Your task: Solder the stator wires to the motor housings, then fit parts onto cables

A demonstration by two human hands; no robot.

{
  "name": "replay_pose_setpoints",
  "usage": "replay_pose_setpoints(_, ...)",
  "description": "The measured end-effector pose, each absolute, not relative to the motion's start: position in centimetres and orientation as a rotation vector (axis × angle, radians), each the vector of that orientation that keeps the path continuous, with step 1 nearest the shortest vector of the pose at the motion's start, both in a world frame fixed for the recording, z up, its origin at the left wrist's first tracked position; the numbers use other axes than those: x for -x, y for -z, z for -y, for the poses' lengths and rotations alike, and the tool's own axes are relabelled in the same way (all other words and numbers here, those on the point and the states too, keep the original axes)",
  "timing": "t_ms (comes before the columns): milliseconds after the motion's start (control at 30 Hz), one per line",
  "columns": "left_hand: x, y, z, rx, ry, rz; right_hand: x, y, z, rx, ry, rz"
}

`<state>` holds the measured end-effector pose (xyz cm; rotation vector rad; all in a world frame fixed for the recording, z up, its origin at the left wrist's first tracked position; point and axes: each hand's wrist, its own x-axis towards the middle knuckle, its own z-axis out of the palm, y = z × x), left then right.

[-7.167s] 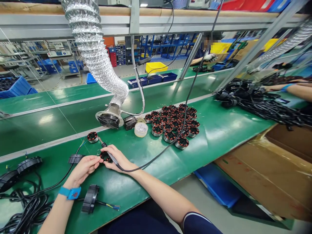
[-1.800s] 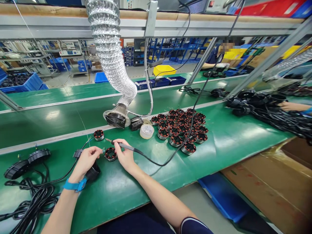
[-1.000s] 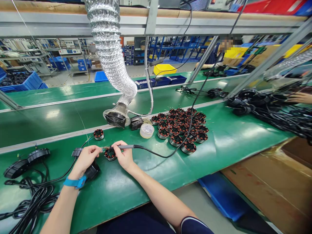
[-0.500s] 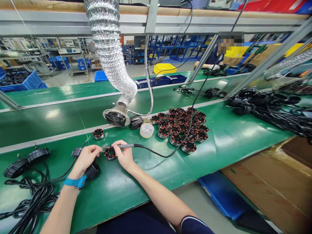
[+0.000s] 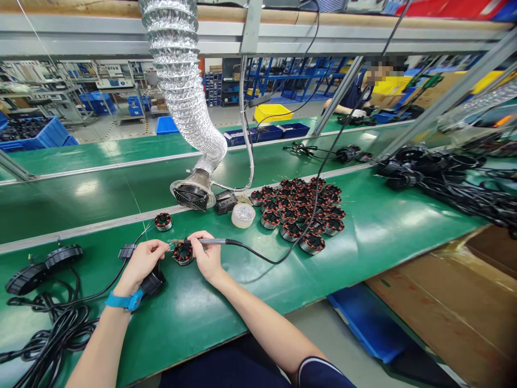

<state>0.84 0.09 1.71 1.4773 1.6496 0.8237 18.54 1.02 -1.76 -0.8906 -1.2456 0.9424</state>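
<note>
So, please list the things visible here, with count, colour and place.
Pen-shaped corded tool: one, grey and black, centre-left
Thin wires: several, partly green, near tool tip
Round copper-wound cores: roughly twenty clustered, copper and black, mid-bench; two apart, left
Round plastic caps: at least three, black, left
Cables: many, black, left and right
Ribbed foil duct: one, silver, overhead
Round dish: one, whitish, mid-bench
Flat workbench: one, green, centre
Plastic bins: several, blue and yellow, behind
Cardboard box: at least one, brown, lower right
Other person: one, dark clothing, behind, right
Wristband: one, blue, left wrist
Left hand: one, bare, pinching wires
Right hand: one, bare, gripping tool
</note>
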Motion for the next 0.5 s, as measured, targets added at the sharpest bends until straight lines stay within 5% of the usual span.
replay_pose_setpoints(500, -0.66, -1.34, -0.12, -1.468, -0.843, -1.643, -18.07, 1.72, -1.07, 0.887, -0.957, 1.415)
